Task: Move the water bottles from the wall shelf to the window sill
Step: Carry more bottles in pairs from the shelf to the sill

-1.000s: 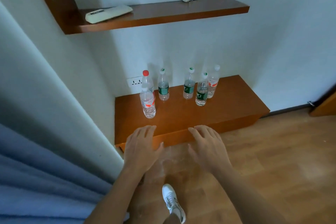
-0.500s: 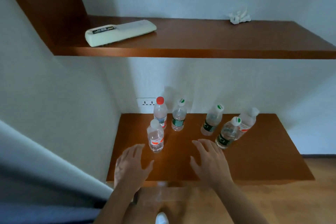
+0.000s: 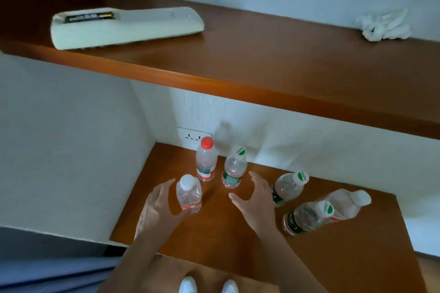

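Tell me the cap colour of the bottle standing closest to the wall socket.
Red cap, on the bottle by the wall socket; clearest in the head view.

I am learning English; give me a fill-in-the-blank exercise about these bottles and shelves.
The lower shelf holds ___ water bottles.
The back-left bottle, by the wall socket, has a ___ cap.
The front-left bottle, nearest the left hand, has a ___ cap.
The remote control lies on the upper shelf, ___ the bottles.
Missing words: six, red, white, above.

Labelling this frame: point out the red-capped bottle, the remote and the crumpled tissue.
red-capped bottle [image 3: 206,163]: head view, clear body.
remote [image 3: 142,28]: head view, white casing.
crumpled tissue [image 3: 383,27]: head view, its middle.
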Demonstrator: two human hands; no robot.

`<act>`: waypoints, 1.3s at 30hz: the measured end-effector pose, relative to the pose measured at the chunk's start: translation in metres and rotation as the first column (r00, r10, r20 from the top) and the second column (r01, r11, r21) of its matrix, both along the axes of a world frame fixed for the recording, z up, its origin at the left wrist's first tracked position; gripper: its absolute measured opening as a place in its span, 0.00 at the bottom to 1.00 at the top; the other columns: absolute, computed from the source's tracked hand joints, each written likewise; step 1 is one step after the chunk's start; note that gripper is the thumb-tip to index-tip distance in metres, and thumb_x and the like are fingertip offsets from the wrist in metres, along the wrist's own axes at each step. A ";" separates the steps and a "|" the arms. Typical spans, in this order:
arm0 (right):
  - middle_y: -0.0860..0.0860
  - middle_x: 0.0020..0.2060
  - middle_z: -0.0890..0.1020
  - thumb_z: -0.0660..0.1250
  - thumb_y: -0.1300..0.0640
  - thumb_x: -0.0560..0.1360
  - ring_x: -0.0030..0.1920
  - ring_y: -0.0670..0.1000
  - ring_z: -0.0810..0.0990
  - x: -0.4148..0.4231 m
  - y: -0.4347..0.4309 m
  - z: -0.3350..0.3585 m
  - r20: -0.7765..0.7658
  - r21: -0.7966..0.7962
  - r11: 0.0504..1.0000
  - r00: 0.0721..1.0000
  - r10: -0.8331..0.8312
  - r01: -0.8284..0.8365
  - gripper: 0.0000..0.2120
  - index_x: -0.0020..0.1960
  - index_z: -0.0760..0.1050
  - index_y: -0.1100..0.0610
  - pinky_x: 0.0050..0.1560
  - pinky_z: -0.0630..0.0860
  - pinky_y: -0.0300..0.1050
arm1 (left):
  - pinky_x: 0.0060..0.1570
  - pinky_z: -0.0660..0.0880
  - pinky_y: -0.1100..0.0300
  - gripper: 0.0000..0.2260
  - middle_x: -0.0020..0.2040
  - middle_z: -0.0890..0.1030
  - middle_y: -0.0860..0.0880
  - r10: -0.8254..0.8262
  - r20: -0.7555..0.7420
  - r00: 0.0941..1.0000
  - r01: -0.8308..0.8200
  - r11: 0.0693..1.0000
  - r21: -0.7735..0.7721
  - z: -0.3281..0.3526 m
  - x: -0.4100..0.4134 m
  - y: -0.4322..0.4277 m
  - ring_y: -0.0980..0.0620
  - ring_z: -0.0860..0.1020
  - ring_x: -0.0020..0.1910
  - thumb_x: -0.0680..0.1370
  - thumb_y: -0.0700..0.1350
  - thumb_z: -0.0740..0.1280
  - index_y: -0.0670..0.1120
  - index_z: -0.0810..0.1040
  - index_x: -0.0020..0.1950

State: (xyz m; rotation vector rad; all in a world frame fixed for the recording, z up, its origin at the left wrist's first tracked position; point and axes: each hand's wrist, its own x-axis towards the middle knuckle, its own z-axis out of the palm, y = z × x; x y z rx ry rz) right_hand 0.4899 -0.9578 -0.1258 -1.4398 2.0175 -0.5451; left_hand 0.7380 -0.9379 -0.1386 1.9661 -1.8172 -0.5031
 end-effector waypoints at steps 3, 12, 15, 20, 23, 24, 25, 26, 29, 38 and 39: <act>0.50 0.73 0.70 0.77 0.35 0.65 0.72 0.51 0.68 -0.001 -0.029 -0.014 0.045 -0.009 0.999 0.998 -0.038 0.039 0.48 0.77 0.58 0.49 0.70 0.71 0.52 | 0.56 0.79 0.44 0.44 0.66 0.76 0.46 -0.023 -0.032 0.999 0.025 0.998 0.050 -0.013 -0.008 -0.012 0.45 0.77 0.63 0.66 0.76 0.63 0.48 0.67 0.72; 0.40 0.56 0.78 0.83 0.44 0.57 0.59 0.44 0.77 0.010 -0.060 -0.035 0.357 -0.071 0.991 0.930 -0.083 0.116 0.41 0.65 0.69 0.45 0.64 0.78 0.49 | 0.48 0.82 0.53 0.30 0.52 0.79 0.57 -0.031 -0.404 0.914 0.050 0.998 0.035 -0.018 -0.022 -0.026 0.50 0.81 0.48 0.66 0.65 0.74 0.71 0.64 0.64; 0.48 0.55 0.80 0.81 0.40 0.55 0.56 0.50 0.80 0.017 -0.063 -0.045 0.392 -0.075 0.987 0.914 -0.105 0.145 0.42 0.65 0.71 0.50 0.60 0.80 0.55 | 0.44 0.83 0.58 0.23 0.47 0.75 0.63 -0.096 -0.392 0.915 0.127 0.990 0.055 -0.015 -0.018 -0.026 0.51 0.82 0.43 0.66 0.71 0.69 0.65 0.66 0.55; 0.48 0.54 0.77 0.83 0.54 0.64 0.54 0.49 0.77 0.020 -0.059 -0.033 0.363 -0.047 0.979 0.917 -0.166 0.196 0.36 0.65 0.68 0.50 0.50 0.77 0.34 | 0.46 0.76 0.69 0.24 0.47 0.78 0.59 -0.038 -0.337 0.941 0.091 0.985 0.145 -0.003 -0.021 -0.032 0.53 0.79 0.45 0.67 0.62 0.76 0.57 0.70 0.57; 0.44 0.50 0.74 0.81 0.56 0.66 0.47 0.45 0.76 0.018 -0.058 -0.016 0.351 -0.056 0.984 0.926 -0.139 0.169 0.34 0.64 0.65 0.49 0.35 0.73 0.26 | 0.39 0.81 0.66 0.34 0.45 0.81 0.51 -0.047 -0.440 0.897 0.119 0.983 0.137 0.000 -0.018 -0.030 0.52 0.82 0.41 0.67 0.71 0.69 0.45 0.74 0.57; 0.43 0.49 0.74 0.81 0.57 0.67 0.46 0.44 0.76 0.018 -0.056 -0.008 0.356 -0.068 0.985 0.926 -0.124 0.158 0.33 0.64 0.65 0.49 0.34 0.72 0.25 | 0.41 0.80 0.66 0.35 0.46 0.81 0.51 -0.047 -0.417 0.908 0.105 0.988 0.116 0.008 -0.018 -0.031 0.51 0.82 0.43 0.64 0.70 0.72 0.45 0.74 0.57; 0.42 0.48 0.73 0.80 0.58 0.67 0.45 0.43 0.76 0.018 -0.054 0.001 0.364 -0.083 0.985 0.925 -0.108 0.148 0.33 0.64 0.65 0.49 0.34 0.72 0.24 | 0.44 0.80 0.65 0.35 0.47 0.80 0.51 -0.036 -0.402 0.915 0.081 0.992 0.095 0.013 -0.018 -0.032 0.51 0.81 0.45 0.62 0.68 0.74 0.45 0.73 0.58; 0.41 0.47 0.73 0.80 0.58 0.67 0.45 0.43 0.76 0.017 -0.051 0.008 0.370 -0.098 0.985 0.924 -0.096 0.141 0.32 0.63 0.65 0.49 0.34 0.71 0.23 | 0.45 0.81 0.62 0.37 0.47 0.80 0.52 -0.010 -0.428 0.904 0.050 0.995 0.082 0.020 -0.018 -0.034 0.51 0.81 0.46 0.61 0.69 0.75 0.47 0.72 0.59; 0.41 0.49 0.75 0.81 0.55 0.67 0.49 0.45 0.78 0.018 -0.043 0.027 0.382 -0.164 0.978 0.922 -0.059 0.131 0.31 0.62 0.66 0.48 0.40 0.73 0.23 | 0.47 0.82 0.57 0.36 0.52 0.79 0.53 0.051 -0.498 0.866 -0.006 0.996 0.092 0.046 -0.022 -0.034 0.52 0.81 0.51 0.62 0.64 0.77 0.51 0.70 0.64; 0.38 0.48 0.77 0.80 0.44 0.66 0.49 0.42 0.79 0.027 -0.018 0.083 0.424 -0.274 0.957 0.905 0.033 0.094 0.28 0.58 0.67 0.45 0.44 0.73 0.27 | 0.37 0.80 0.65 0.21 0.45 0.85 0.55 0.030 -0.781 0.624 -0.044 0.999 0.004 0.122 -0.037 -0.010 0.55 0.84 0.47 0.65 0.51 0.78 0.51 0.77 0.55; 0.39 0.48 0.78 0.80 0.43 0.65 0.50 0.43 0.80 0.030 -0.015 0.086 0.446 -0.281 0.956 0.893 0.050 0.087 0.29 0.59 0.69 0.45 0.46 0.75 0.28 | 0.37 0.80 0.65 0.22 0.45 0.85 0.52 0.033 -0.801 0.598 -0.057 0.998 -0.001 0.126 -0.038 -0.006 0.54 0.84 0.46 0.64 0.50 0.77 0.49 0.77 0.56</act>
